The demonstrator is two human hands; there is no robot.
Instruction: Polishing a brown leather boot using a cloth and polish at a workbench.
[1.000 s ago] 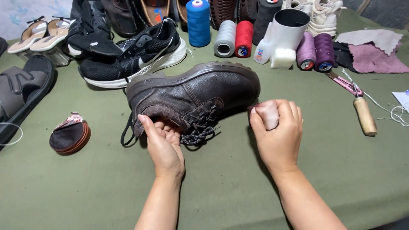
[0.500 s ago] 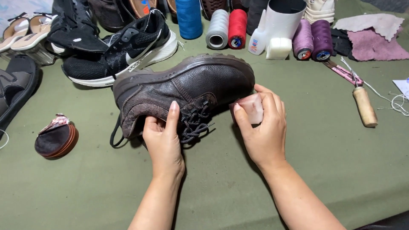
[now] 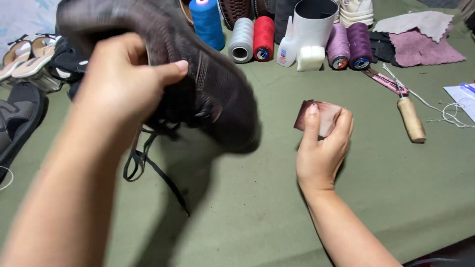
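Head view, and the biggest thing I see is the green cloth-covered table (image 3: 386, 198) that everything rests on. Against it, the dark brown leather shoe (image 3: 198, 84) is lifted off the surface, blurred, tilted with its toe pointing down toward the cloth and its black laces (image 3: 148, 163) dangling below. My left hand (image 3: 118, 84) grips the shoe from the near side, fingers wrapped around the upper and the thumb pressed across the leather.

To the right of the shoe, just beside its toe but not touching it, my right hand (image 3: 321, 148) hangs low over the cloth, with the fingers clenched around a small pinkish-brown piece of material (image 3: 319, 116); I cannot tell exactly what it is.

Beyond the shoe, at the far edge, stand a blue thread cone (image 3: 207, 22), a grey spool (image 3: 242, 39), a red spool (image 3: 263, 38), a white cylindrical container (image 3: 314, 22) with a small glue bottle (image 3: 287, 47) beside it, and two purple spools (image 3: 349, 44). Farther right of those lie pink and grey leather scraps (image 3: 425, 42).

Right of the shoe, well apart from it, a wooden-handled awl (image 3: 410, 118) lies with white thread (image 3: 452, 113) trailing near it. Left of the shoe, sandals (image 3: 24, 59) and a dark sandal (image 3: 17, 118) sit along the edge.
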